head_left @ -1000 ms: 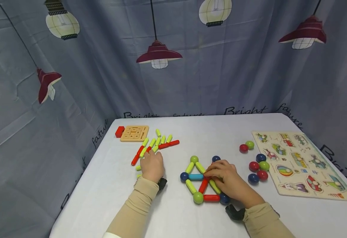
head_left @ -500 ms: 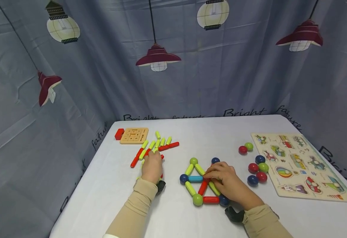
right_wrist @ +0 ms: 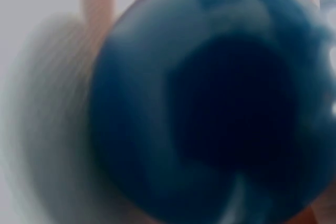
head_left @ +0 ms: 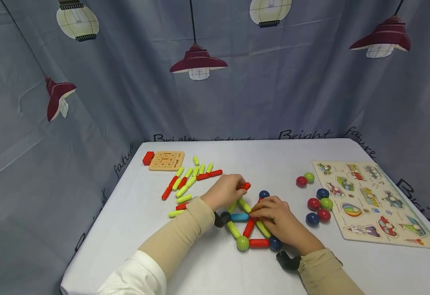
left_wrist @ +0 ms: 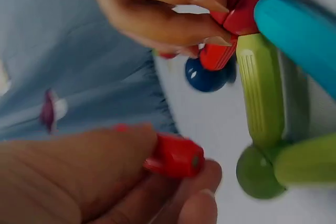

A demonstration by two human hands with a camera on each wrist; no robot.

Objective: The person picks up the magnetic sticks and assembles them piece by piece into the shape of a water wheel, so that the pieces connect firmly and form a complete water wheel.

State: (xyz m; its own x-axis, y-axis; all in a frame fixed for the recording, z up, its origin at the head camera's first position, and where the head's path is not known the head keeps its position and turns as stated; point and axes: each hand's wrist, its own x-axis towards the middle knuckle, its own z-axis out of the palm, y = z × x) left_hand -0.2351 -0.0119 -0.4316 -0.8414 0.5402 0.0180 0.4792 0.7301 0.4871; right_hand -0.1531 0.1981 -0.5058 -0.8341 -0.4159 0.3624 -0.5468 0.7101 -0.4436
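My left hand pinches a short red rod above the far side of a flat figure of rods and balls. In the left wrist view the red rod points its end away from the thumb and fingers. My right hand holds the dark red ball where the figure's rods meet. A blue rod, light green rods and red rods join there or along the edge. A green ball sits at the near corner; a dark blue ball fills the right wrist view.
Loose green and red rods lie at the left. Behind them are a wooden number board and a red block. Several loose balls stand right of the figure, beside a picture puzzle board.
My left hand has left the loose rods and swung right to the figure's far side, carrying a red rod. My right hand has stayed at the figure's middle.
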